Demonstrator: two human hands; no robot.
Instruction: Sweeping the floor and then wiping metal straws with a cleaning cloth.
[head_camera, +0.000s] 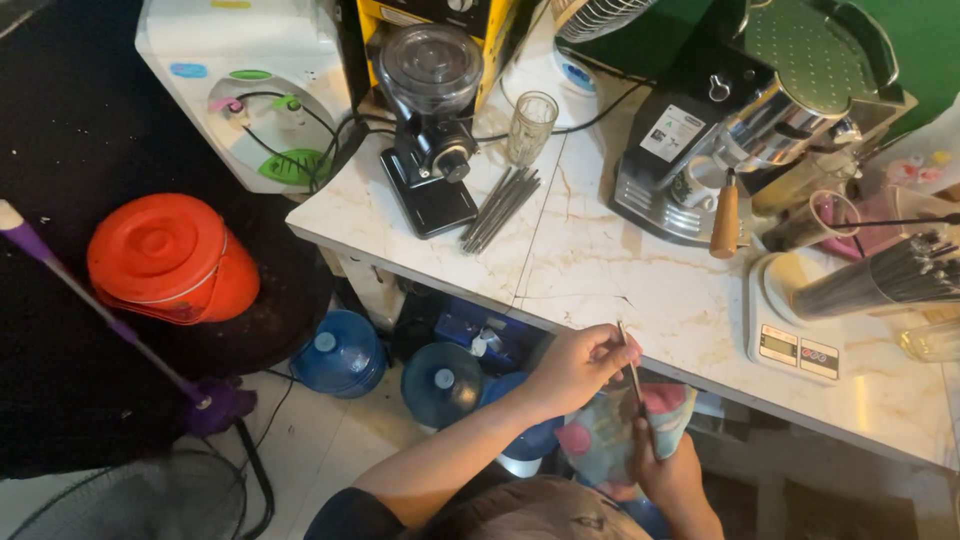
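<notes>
My left hand (578, 365) pinches the upper end of a thin metal straw (629, 365) just below the counter's front edge. My right hand (668, 470) grips a colourful patterned cloth (610, 432) wrapped around the straw's lower part. A loose bundle of several metal straws (498, 208) lies on the marble counter (600, 260) beside a black coffee grinder (432, 120). More straws (880, 278) lie bunched over a white kitchen scale (792, 338) at the right.
A chrome espresso machine (740, 130) with a wooden-handled portafilter (725, 220) stands at the back. A ribbed glass (531, 125) and a white water dispenser (250, 90) are left of it. Blue water jugs (340, 352), an orange bucket (170, 258) and a purple mop (120, 330) are on the floor.
</notes>
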